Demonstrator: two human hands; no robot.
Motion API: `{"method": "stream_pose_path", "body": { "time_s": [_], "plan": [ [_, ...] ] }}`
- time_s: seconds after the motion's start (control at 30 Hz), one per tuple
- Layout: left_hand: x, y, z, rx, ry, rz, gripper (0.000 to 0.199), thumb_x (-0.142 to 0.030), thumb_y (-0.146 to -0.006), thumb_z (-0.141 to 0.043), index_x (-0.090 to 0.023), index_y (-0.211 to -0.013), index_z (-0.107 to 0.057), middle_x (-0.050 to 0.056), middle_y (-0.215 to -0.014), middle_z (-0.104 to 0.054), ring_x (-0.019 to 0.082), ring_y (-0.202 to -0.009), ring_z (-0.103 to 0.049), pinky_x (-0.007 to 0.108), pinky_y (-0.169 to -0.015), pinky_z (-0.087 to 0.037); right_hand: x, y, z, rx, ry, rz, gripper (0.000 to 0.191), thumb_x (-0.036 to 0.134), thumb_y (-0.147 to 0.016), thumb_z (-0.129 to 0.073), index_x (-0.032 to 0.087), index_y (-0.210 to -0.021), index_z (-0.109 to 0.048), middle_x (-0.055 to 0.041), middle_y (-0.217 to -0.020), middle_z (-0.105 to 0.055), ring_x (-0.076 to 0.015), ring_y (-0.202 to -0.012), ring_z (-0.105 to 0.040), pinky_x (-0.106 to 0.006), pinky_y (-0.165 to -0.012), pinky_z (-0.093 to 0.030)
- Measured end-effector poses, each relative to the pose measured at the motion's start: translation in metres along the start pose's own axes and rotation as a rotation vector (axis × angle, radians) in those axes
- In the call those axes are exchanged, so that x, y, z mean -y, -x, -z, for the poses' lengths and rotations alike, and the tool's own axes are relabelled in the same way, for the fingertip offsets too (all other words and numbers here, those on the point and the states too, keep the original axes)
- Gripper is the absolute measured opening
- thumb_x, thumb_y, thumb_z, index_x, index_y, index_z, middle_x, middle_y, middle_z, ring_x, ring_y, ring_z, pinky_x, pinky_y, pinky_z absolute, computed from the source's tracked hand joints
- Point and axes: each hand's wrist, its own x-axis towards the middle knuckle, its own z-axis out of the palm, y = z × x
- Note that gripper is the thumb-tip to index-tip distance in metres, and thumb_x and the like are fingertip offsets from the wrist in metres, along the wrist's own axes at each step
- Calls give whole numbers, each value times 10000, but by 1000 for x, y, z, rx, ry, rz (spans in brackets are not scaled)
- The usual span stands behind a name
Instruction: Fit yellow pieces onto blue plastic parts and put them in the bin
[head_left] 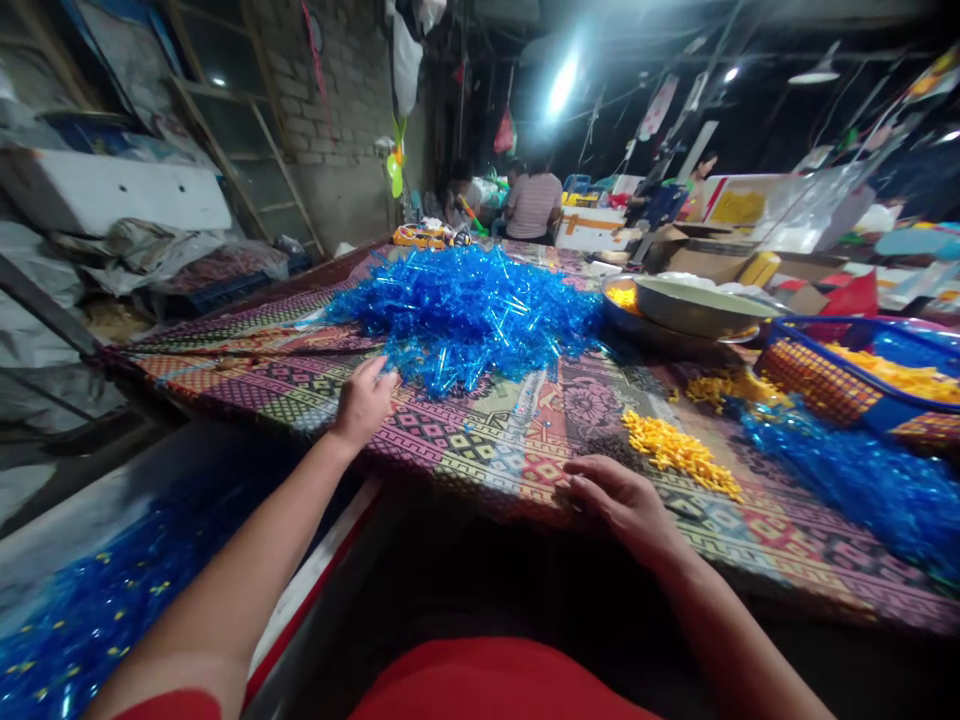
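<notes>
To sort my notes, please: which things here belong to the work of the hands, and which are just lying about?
In the work: left hand, touching the heap of blue plastic pieces; right hand, resting on the patterned cloth near yellow pieces.
Lying about: metal basin, blue-rimmed basket, plastic sacks.

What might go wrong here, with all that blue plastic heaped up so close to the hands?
The left hand is right at the edge of the blue pile, so a careless push might spill pieces off the cloth. The right hand is near the loose yellow pieces, and a sweep might scatter them or mix them into the blue strands beside them.
</notes>
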Motion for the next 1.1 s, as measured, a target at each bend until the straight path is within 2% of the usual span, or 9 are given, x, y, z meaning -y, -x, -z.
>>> {"method": "stream_pose_path", "body": {
  "time_s": [0.13,0.23,0.33,0.4,0.57,0.67,0.77,0.93,1.1],
  "plan": [
    [23,-48,-22,33,-40,12,418,-310,-814,-461,-70,-1136,-575,172,-1207,-565,255,-1140,-503,384,-1001,-353,-5,-3,-5,2,18,-3,326,468,-804,-550,181,-868,-689,-77,-872,-673,-216,-823,-624,-344,-764,-508],
    [34,-67,-34,62,-31,29,431,-309,-783,-502,-57,-1124,-582,195,-1182,-579,283,-1115,-524,404,-974,-371,-4,-3,-2,30,7,-72,328,475,-803,-545,184,-860,-686,-67,-871,-677,-215,-817,-631,-317,-744,-516],
    [33,-68,-46,92,14,23,391,-297,-759,-529,-76,-1069,-620,167,-1122,-626,267,-1070,-561,379,-945,-405,4,-8,1,73,-19,-130,314,468,-794,-559,187,-845,-690,-57,-808,-681,-205,-747,-638,-278,-652,-527],
    [28,-63,-52,103,57,7,355,-312,-763,-526,-106,-1027,-646,123,-1071,-660,237,-1021,-591,347,-917,-434,11,-17,-2,96,-49,-93,293,446,-798,-565,186,-847,-691,-56,-774,-679,-196,-708,-637,-261,-606,-524],
    [27,-66,-58,38,99,30,404,-356,-819,-453,-107,-1088,-622,127,-1078,-655,225,-1017,-594,352,-908,-443,25,-58,-39,169,-54,301,199,325,-848,-531,180,-877,-665,-65,-756,-647,-169,-675,-604,-266,-596,-503],
    [32,-79,-64,49,93,43,456,-381,-808,-463,-80,-1120,-602,161,-1154,-614,251,-1103,-546,393,-973,-391,27,-80,-65,127,-40,487,180,282,-870,-497,188,-904,-646,-72,-801,-623,-167,-723,-589,-278,-640,-495],
    [33,-88,-75,142,109,-4,505,-430,-788,-489,-87,-1143,-594,157,-1210,-583,247,-1157,-512,390,-1005,-365,23,-89,-78,155,29,502,188,265,-885,-474,185,-927,-639,-64,-780,-595,-158,-709,-569,-269,-626,-478],
    [26,-82,-85,265,147,-101,537,-478,-751,-547,-103,-1129,-610,152,-1249,-555,245,-1198,-477,379,-1017,-359,16,-90,-77,251,57,444,174,243,-877,-493,182,-947,-641,-57,-787,-569,-155,-717,-549,-266,-625,-447],
    [20,-70,-82,234,160,-121,493,-469,-751,-560,-112,-1083,-635,138,-1208,-588,238,-1169,-504,361,-1019,-364,19,-91,-76,281,50,393,184,234,-864,-509,164,-970,-643,-67,-810,-569,-160,-735,-546,-272,-640,-441]
  ]
}}
